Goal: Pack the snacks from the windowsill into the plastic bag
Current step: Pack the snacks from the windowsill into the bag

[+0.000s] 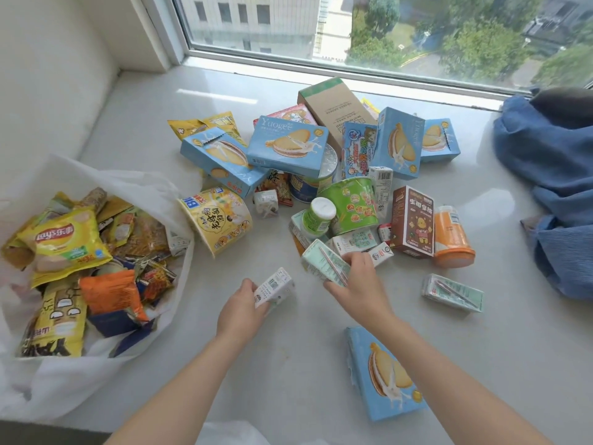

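The left hand [242, 308] grips a small carton [274, 288] and the right hand [356, 284] grips a mint carton [324, 261], both right of the bag [96, 364]. These look stiff and light; holding the flat sides seems safest.

Polished, stone-like windowsill [224, 101], smooth and glossy under window glare. Thin translucent white plastic bag [64, 374], crinkled, stuffed with shiny foil-look snack packets [67, 242]. Matt printed cardboard on blue biscuit boxes [288, 146] and plain brown carton [333, 107]. Coated paper milk cartons [452, 292], slightly glossy. Smooth plastic on orange jar [451, 236]. Soft, rumpled blue cloth [552, 155].
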